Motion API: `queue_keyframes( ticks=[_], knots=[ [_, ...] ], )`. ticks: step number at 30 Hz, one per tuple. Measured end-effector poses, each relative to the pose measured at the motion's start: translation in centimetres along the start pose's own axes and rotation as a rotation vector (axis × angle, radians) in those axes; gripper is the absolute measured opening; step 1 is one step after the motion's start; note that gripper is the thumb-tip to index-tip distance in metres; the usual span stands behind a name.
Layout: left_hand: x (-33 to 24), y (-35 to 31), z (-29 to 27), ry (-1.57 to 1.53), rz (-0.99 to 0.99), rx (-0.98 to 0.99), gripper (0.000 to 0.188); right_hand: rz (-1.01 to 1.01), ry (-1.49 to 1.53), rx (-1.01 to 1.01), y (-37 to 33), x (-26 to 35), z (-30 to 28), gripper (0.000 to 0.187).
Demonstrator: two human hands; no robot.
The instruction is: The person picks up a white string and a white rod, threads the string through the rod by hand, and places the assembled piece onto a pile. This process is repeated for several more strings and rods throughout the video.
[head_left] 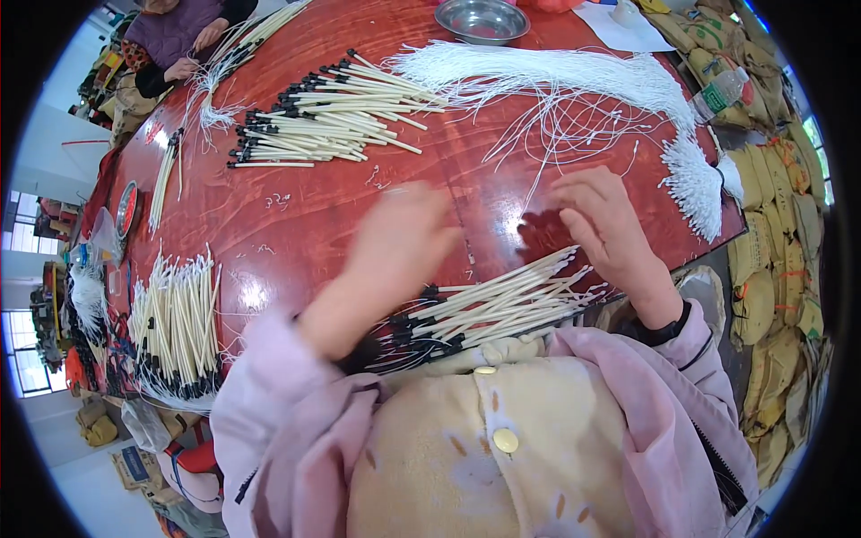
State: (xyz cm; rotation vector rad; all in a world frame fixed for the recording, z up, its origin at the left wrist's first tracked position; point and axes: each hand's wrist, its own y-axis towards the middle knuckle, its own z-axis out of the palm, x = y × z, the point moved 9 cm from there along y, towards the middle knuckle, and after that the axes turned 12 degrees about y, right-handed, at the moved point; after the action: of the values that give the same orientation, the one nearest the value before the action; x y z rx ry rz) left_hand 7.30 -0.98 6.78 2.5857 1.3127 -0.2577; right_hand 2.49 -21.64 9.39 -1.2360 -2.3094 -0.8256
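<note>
My left hand (399, 235) is over the middle of the red table, smeared by motion, so its fingers and anything in them cannot be made out. To the right, my right hand (605, 220) is raised with bent fingers apart and nothing visible between them. Just beyond its fingertips lie loose strands of a long bundle of white cords (547, 67). Below both hands, along the near table edge, is a pile of cream tubes (498, 305) with black caps and white cord ends. Farther off, a larger heap of cream tubes (332, 117) has its black ends toward the left.
A bundle of capped tubes (175, 314) stands at the left edge of the red table (305, 215). A metal bowl (482, 20) sits at the back. Another person (175, 40) handles white cords at the far left. A plastic bottle (722, 92) and stacked sacks (776, 233) are right.
</note>
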Motion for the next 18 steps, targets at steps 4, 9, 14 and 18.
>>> queue_keyframes(
  ticks=[4,9,14,18],
  knots=[
    [-6.3,5.6,6.5,0.077,0.097,0.056,0.026,0.008,-0.031,-0.1,0.6,0.3,-0.3,0.027],
    [-6.0,5.6,8.6,0.121,0.165,0.1,0.02,0.028,-0.036,-0.068,0.4,-0.2,0.4,0.032],
    [2.6,-1.0,5.6,0.025,0.005,0.207,0.011,-0.007,0.0,-0.041,1.5,-0.6,2.0,0.034],
    [9.4,-8.1,1.0,-0.07,-0.222,0.178,0.007,-0.031,0.028,0.021,2.7,-0.4,3.8,0.041]
  ],
)
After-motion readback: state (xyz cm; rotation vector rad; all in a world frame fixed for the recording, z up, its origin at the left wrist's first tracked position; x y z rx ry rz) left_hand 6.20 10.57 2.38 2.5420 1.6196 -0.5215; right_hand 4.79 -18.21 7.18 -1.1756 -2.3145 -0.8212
